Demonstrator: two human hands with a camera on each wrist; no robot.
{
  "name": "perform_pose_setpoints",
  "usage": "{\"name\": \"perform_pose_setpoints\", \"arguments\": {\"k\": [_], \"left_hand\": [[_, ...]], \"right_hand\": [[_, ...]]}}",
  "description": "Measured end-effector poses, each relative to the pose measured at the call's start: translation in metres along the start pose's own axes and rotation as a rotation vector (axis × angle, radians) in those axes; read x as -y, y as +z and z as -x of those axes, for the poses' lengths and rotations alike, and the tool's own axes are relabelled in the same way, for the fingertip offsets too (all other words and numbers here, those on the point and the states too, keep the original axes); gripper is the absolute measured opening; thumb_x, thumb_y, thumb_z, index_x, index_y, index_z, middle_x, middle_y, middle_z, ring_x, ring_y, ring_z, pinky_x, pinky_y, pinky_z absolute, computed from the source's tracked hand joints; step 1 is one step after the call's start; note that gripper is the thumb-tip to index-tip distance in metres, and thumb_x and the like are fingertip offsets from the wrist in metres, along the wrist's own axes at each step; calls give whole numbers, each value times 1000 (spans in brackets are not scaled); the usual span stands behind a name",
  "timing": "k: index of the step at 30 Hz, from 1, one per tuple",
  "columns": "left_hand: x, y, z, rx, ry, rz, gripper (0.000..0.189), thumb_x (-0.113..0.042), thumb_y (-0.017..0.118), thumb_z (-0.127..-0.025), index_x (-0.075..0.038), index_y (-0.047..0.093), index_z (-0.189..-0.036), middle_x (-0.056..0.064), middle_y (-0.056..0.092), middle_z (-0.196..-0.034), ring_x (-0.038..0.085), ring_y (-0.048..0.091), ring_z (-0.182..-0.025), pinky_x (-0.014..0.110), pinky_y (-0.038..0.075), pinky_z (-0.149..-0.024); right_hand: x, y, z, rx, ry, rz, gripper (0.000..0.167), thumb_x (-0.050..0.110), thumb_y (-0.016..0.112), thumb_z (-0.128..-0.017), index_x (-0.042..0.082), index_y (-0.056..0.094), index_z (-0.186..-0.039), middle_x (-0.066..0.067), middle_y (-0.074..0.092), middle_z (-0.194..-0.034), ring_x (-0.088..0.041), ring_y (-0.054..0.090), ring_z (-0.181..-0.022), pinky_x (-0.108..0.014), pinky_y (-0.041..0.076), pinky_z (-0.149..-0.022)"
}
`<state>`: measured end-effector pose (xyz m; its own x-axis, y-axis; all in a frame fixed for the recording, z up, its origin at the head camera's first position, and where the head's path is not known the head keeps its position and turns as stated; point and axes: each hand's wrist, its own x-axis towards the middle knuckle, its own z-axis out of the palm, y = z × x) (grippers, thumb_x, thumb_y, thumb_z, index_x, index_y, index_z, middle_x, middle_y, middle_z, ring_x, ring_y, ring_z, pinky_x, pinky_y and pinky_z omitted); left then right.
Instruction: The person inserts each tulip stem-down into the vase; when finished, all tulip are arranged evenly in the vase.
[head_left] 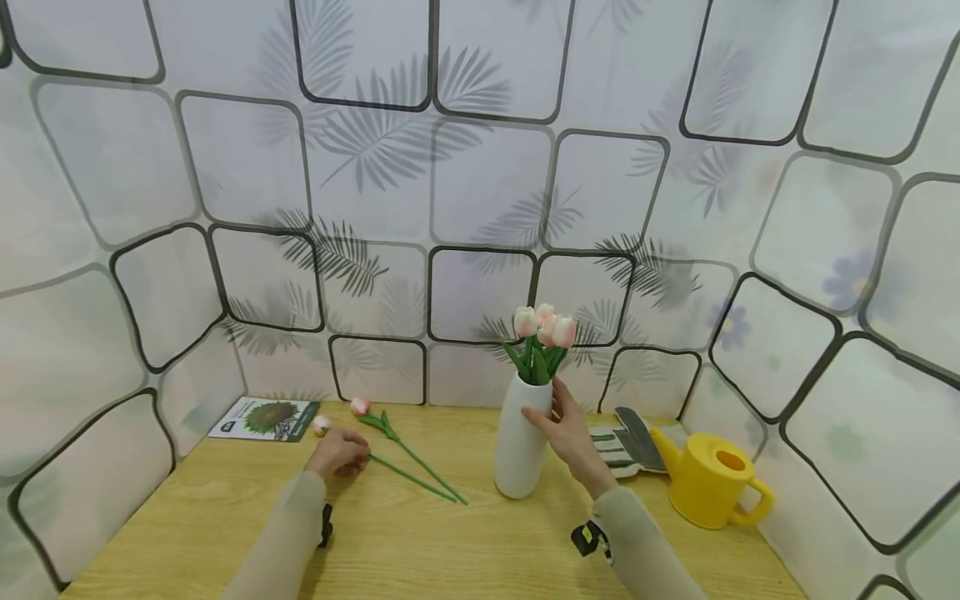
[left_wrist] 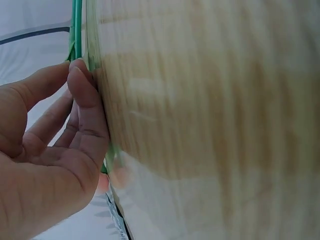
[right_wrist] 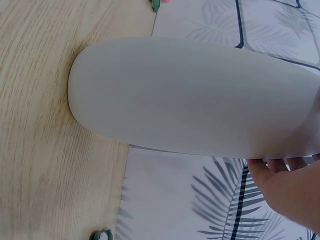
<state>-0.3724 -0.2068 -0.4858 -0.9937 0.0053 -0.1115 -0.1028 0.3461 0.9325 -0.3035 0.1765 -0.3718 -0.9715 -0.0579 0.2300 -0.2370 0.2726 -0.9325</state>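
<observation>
Low over the wooden table, my left hand (head_left: 339, 452) pinches the green stem of an artificial tulip (head_left: 412, 477), with its pale pink bloom beyond the fingers. The left wrist view has thumb and fingertips meeting at the green stem (left_wrist: 77, 30). A second pink tulip (head_left: 361, 407) lies right behind it, its stem slanting toward me. With my right hand (head_left: 573, 435) I grip the upper part of a tall white vase (head_left: 521, 442), which leans slightly. Several pink-and-white tulips (head_left: 546, 327) with green leaves stand in its mouth.
A seed packet (head_left: 266, 418) with a flower picture lies at the back left. To the right of the vase are striped gloves (head_left: 611, 450) with a dark trowel blade (head_left: 637, 437) on top, then a yellow watering can (head_left: 708, 483). Patterned curtain walls (head_left: 375, 292) border the table.
</observation>
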Motion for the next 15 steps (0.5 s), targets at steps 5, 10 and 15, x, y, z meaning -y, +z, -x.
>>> {"name": "perform_pose_setpoints", "arguments": {"k": [5,10,15], "left_hand": [[1,2,-1,-6,-20,42,23,-1,62,-90,14,61,-107,6,67,-71,11,63,-60,26,56,-56],[-1,1,0,-13,-22,136,23,1,63,-90,16,60,-108,10,67,-72,13,64,-59,30,59,-57],[-6,-2,4,-69,9,209,30,3,63,-91,20,56,-114,15,69,-78,16,67,-62,33,61,-61]], "right_hand": [[0,0,0,6,-8,-1,79,20,66,-95,9,18,-157,-20,30,-157,-41,33,-143,-56,30,-116],[1,-1,0,6,-12,-5,78,19,66,-95,10,19,-157,-20,31,-157,-41,34,-143,-56,30,-116],[1,0,0,7,-8,3,79,20,66,-95,9,19,-157,-21,31,-156,-41,34,-142,-57,31,-115]]}}
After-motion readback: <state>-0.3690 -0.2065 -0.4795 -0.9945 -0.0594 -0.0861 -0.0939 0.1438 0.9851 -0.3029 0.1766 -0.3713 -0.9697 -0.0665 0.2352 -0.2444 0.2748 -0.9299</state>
